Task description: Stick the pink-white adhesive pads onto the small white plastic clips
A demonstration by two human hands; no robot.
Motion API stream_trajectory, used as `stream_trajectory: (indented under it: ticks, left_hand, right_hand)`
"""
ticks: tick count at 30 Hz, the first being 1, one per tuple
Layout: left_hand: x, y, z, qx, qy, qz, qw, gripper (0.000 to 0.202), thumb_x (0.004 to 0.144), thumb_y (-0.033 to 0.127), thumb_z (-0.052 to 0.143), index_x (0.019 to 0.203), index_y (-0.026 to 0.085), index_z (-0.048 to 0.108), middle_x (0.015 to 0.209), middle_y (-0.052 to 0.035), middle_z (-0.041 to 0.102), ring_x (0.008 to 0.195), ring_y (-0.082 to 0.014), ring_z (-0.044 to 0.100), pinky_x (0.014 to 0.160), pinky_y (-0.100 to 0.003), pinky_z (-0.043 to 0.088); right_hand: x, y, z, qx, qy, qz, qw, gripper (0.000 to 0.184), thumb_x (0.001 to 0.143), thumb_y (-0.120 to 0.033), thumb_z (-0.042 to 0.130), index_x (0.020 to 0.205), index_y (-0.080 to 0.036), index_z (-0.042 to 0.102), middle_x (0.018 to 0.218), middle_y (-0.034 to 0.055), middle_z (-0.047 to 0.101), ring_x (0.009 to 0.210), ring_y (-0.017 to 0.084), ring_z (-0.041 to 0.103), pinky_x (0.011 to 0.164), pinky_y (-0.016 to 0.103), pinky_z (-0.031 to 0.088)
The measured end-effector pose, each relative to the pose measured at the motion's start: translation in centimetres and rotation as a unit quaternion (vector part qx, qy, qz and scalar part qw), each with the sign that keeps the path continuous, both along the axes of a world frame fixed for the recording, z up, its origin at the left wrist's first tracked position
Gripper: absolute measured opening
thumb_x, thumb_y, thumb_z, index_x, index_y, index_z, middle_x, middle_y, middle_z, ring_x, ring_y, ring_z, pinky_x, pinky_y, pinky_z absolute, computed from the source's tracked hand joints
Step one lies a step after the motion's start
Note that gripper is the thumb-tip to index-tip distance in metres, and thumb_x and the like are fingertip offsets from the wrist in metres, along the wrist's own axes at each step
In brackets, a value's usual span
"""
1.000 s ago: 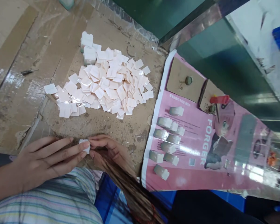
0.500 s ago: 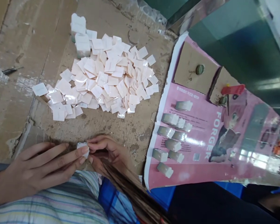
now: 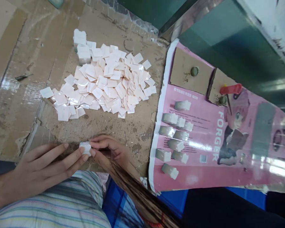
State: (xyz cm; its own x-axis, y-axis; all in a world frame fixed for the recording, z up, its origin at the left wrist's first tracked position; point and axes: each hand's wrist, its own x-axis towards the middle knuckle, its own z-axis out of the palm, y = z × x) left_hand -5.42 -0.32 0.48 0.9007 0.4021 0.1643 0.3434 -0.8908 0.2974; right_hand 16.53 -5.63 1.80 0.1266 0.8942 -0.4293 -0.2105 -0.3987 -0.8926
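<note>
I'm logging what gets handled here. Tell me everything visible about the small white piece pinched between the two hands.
The small white piece is a little blocky stack, glossy like plastic, with a notched top edge. It sits low over the worn cardboard surface, near its front edge. The left hand touches it with its fingertips from the left, and the right hand pinches it from the right. Its underside is hidden. It looks like the blocks lined up on the pink sheet.
</note>
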Motion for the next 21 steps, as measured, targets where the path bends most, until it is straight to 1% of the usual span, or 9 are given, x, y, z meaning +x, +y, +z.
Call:
stream_trajectory:
  ticks: [4,7,10,11,14,16,18,21]
  left_hand:
    - [-0.2,-0.2,0.0,0.024,-0.014,0.006,1.0,0.037,0.107,0.024,0.032,0.141,0.03,0.043,0.152,0.0138,0.026,0.147,-0.0081,0.008,0.124,-0.024,0.004]
    - [-0.2,-0.1,0.1,0.031,-0.019,0.007,0.999,0.035,0.106,0.025,0.032,0.136,0.031,0.049,0.153,0.0128,0.026,0.147,-0.0076,0.012,0.124,-0.024,0.005]
    - [-0.2,0.1,0.1,0.024,-0.029,0.0,0.999,0.033,0.107,0.026,0.031,0.131,0.029,0.053,0.153,0.0126,0.026,0.146,-0.0073,0.012,0.124,-0.023,0.005]
    - [-0.3,0.0,0.0,0.02,-0.032,-0.003,0.999,0.032,0.107,0.026,0.033,0.132,0.028,0.053,0.153,0.0123,0.026,0.147,-0.0076,0.011,0.124,-0.024,0.004]
    - [-0.5,-0.1,-0.5,0.003,-0.022,-0.008,1.0,0.034,0.105,0.019,0.038,0.137,0.027,0.047,0.153,0.0124,0.025,0.146,-0.0072,0.011,0.124,-0.026,0.0]
    - [-0.7,-0.2,-0.7,0.005,-0.021,-0.006,1.0,0.032,0.105,0.022,0.041,0.136,0.028,0.047,0.154,0.0119,0.026,0.146,-0.0086,0.012,0.124,-0.027,0.0]
    - [-0.7,-0.2,-0.7,0.015,-0.026,-0.01,1.0,0.03,0.105,0.024,0.041,0.134,0.027,0.049,0.156,0.0099,0.023,0.147,-0.011,0.011,0.124,-0.028,0.0]
    - [-0.4,0.0,-0.5,0.022,-0.027,-0.019,0.999,0.031,0.105,0.021,0.039,0.134,0.026,0.049,0.159,0.007,0.014,0.148,-0.0135,0.005,0.123,-0.031,-0.003]
  right_hand:
    - [-0.1,0.2,-0.1,-0.001,-0.005,-0.007,1.0,0.007,0.072,-0.021,0.076,0.079,-0.022,0.075,0.094,0.0043,0.069,0.083,0.013,0.069,0.068,0.02,0.059]
    - [0.1,0.3,-0.1,-0.002,-0.014,0.008,1.0,0.006,0.073,-0.021,0.075,0.079,-0.021,0.073,0.094,0.0038,0.069,0.084,0.012,0.068,0.068,0.019,0.057]
    - [0.1,0.2,-0.1,0.0,-0.02,0.019,1.0,0.005,0.076,-0.02,0.072,0.08,-0.02,0.071,0.094,0.0033,0.067,0.083,0.012,0.066,0.069,0.019,0.056]
    - [0.1,0.2,-0.1,-0.001,-0.022,0.024,0.999,0.006,0.077,-0.02,0.071,0.083,-0.021,0.071,0.091,0.0025,0.066,0.08,0.011,0.065,0.067,0.019,0.055]
    - [0.0,0.4,-0.1,0.013,-0.051,0.027,0.998,0.009,0.078,-0.02,0.071,0.086,-0.022,0.073,0.081,0.0006,0.064,0.071,0.01,0.062,0.062,0.017,0.053]
    - [0.0,0.6,-0.2,0.036,-0.074,0.018,0.996,0.006,0.078,-0.02,0.071,0.083,-0.023,0.074,0.08,0.0011,0.067,0.074,0.011,0.063,0.065,0.02,0.053]
    - [0.2,0.8,-0.3,0.053,-0.084,0.015,0.995,0.005,0.079,-0.02,0.072,0.081,-0.024,0.074,0.083,0.0013,0.069,0.079,0.012,0.065,0.071,0.023,0.054]
    - [0.6,1.2,-0.1,0.022,-0.062,0.04,0.997,0.006,0.077,-0.021,0.074,0.081,-0.027,0.076,0.084,0.0006,0.071,0.078,0.013,0.066,0.07,0.024,0.054]
